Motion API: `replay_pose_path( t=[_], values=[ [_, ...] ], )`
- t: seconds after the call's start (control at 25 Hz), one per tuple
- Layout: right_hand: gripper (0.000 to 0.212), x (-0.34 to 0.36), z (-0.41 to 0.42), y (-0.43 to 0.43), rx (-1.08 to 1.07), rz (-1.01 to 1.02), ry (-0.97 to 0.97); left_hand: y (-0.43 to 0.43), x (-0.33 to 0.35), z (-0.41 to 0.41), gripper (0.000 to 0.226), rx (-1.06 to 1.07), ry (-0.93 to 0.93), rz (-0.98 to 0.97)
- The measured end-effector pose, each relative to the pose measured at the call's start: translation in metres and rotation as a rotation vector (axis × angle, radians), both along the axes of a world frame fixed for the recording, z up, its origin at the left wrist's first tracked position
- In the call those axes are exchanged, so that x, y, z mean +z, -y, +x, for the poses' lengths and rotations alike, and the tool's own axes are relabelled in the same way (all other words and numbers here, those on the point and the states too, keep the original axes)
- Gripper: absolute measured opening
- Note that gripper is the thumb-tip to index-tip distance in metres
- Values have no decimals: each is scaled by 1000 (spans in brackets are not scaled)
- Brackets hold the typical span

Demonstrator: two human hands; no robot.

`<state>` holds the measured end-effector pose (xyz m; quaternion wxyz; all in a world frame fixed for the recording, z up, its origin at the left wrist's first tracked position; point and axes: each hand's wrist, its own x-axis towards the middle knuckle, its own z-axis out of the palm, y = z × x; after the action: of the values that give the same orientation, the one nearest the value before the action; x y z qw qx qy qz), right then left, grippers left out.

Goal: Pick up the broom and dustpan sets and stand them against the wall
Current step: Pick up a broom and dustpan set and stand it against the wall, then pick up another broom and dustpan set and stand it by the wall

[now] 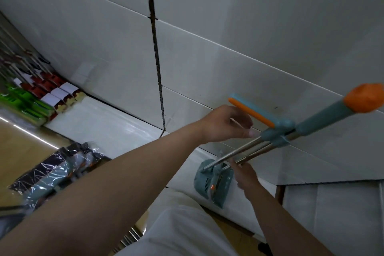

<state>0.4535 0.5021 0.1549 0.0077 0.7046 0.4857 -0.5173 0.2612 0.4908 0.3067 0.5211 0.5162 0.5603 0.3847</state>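
A broom and dustpan set [276, 133] with teal and orange handles and two steel poles leans upright against the white wall [207, 58]. Its teal dustpan [209, 181] stands on the floor at the wall's foot. My left hand [224, 124] hovers at the orange side handle, its fingers loosely curled and the thumb tip beside the teal clip. My right hand [245, 174] reaches up from below, with its straight fingertips touching the steel poles. Another set wrapped in clear plastic [56, 170] lies on the floor at the lower left.
Green and red packaged goods [35, 93] are stacked against the wall at the far left. A black slotted strip [155, 58] runs down the wall. The wooden floor [22, 145] shows at the left. My white clothing [182, 230] fills the bottom centre.
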Motion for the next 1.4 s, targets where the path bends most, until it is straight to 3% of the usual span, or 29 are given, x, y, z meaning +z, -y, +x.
replay_pose_path(
  t=[0.12, 0.28, 0.48, 0.68, 0.92, 1.08, 1.4],
  values=[
    [43, -6, -21, 10, 59, -164, -5, 12, -6, -15, 28, 107, 0, 18],
    [21, 0, -72, 15, 236, -15, -149, 40, -17, -38, 25, 253, 27, 11],
    [24, 21, -153, 43, 536, 48, -245, 114, -43, -91, 22, 578, 88, -33],
    [20, 21, -246, 110, 881, 22, -364, 236, -85, -131, 17, 1143, 220, -87],
    [22, -3, -345, 221, 1301, -88, -438, 382, -128, -125, 13, 1808, 302, -140],
    [23, -17, -393, 283, 1557, -134, -450, 444, -142, -117, 9, 2127, 365, -142],
    [13, -39, -457, 366, 2133, -192, -483, 483, -154, -87, 6, 2535, 500, -200]
  ],
)
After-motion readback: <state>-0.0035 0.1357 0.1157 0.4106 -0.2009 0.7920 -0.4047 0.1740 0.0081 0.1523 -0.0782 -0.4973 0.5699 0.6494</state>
